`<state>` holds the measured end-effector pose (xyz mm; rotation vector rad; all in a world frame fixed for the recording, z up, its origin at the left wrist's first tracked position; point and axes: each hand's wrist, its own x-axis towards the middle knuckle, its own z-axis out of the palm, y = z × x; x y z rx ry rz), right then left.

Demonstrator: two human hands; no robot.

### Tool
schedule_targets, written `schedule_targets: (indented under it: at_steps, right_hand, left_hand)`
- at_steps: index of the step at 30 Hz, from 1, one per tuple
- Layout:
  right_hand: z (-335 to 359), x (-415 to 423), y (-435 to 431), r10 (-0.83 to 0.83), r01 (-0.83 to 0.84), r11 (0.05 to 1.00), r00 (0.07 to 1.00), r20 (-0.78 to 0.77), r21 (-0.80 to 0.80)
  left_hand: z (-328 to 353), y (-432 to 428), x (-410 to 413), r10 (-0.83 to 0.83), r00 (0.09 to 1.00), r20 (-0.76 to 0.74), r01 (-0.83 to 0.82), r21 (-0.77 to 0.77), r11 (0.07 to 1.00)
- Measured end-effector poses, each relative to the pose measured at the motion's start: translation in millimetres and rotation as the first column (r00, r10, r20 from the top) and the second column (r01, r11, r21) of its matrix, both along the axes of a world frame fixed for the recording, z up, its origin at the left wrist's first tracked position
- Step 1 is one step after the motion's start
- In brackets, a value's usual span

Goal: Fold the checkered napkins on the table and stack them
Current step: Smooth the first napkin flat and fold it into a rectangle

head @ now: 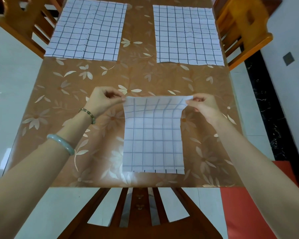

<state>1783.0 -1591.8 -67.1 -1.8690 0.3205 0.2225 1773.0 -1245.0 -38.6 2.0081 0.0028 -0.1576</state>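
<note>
White checked napkin held by its far corners

Near napkin (153, 135): long axis runs away from the person, near edge on table (59, 94). Left hand (102, 99) and right hand (201, 104) each pinch a lifted far corner. Two flat napkins (88, 30) (186, 35) lie beyond.

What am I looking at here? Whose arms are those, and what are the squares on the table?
This picture comes from a camera worn on a person's head, looking down, so the arms are that person's own. There is no robot. The left hand and right hand each pinch a far corner of a checkered napkin, lifting that edge off the flowery table to fold it. Two more napkins lie flat farther away, one on the left and one on the right. Wooden chairs stand around.
</note>
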Motion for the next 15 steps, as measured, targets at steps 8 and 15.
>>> schedule_targets:
  at_steps: [8,15]
  right_hand:
    - [-6.3,-83.3,-8.4,0.056,-0.040,0.989,0.992,-0.113,0.142]
    - [-19.9,-139.4,-1.4,0.035,0.032,0.971,0.962,-0.270,0.238]
  left_hand:
    - [-3.6,14.2,-63.7,-0.201,0.979,-0.020,0.201,0.162,0.966]
    - [-28.0,16.0,-121.5,-0.136,0.983,-0.125,0.158,0.190,0.969]
